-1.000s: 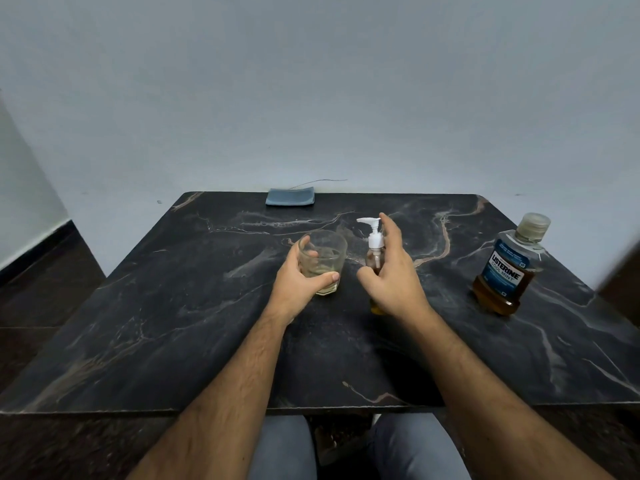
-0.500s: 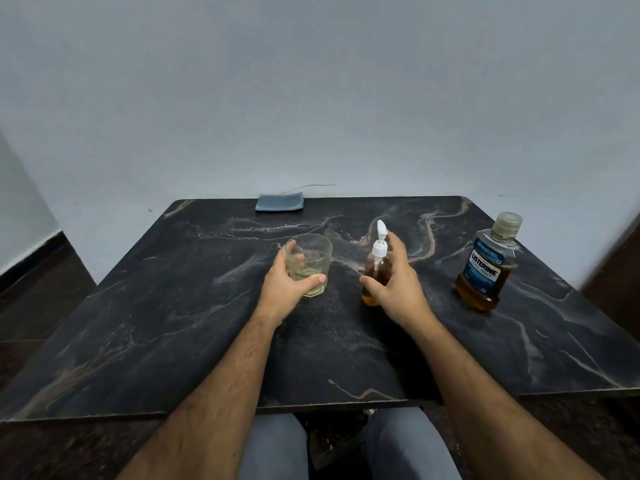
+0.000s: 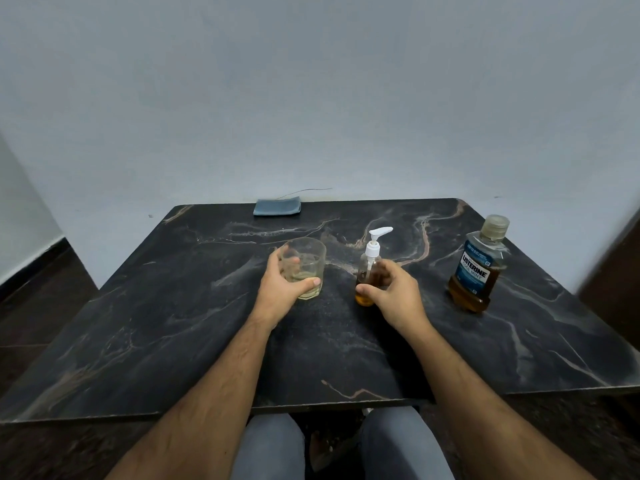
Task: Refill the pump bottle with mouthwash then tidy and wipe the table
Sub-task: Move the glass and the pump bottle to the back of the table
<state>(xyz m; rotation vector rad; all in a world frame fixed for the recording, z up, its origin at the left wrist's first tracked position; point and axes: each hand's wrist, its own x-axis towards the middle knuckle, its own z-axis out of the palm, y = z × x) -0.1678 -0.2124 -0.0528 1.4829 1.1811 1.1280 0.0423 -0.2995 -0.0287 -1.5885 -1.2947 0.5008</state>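
Pump bottle point(image 3: 370, 271) stands upright on the table point(image 3: 173, 323), roughly mid-table, nozzle pointing right. All positions below are relative to it.

Right hand point(image 3: 394, 296): wrapped around the bottle's lower body from the near-right side, thumb across the near face, fingers curled behind. Amber liquid shows at the bottle base below the thumb; upper part of the bottle looks clear. White pump head sits above the hand, uncovered.

Left hand point(image 3: 280, 289): just left of the bottle, gripping a glass point(image 3: 306, 266). Thumb lies across the near side low down, fingers curl round the far-left side. Glass stands on the table with a shallow layer of pale liquid at the bottom. Glass and bottle are near each other, not touching.

Mouthwash bottle point(image 3: 479, 268): well to the right, upright, cap on, blue label facing the camera, amber liquid filling about the lower half. Sits near the table's right edge.

Folded blue cloth point(image 3: 277, 206): far left of the pump bottle, at the table's back edge against the wall point(image 3: 311, 98).

Open room: bare tabletop between pump bottle and mouthwash bottle, a broad stretch left of the glass, and the whole near strip up to the front edge, crossed only by both forearms.
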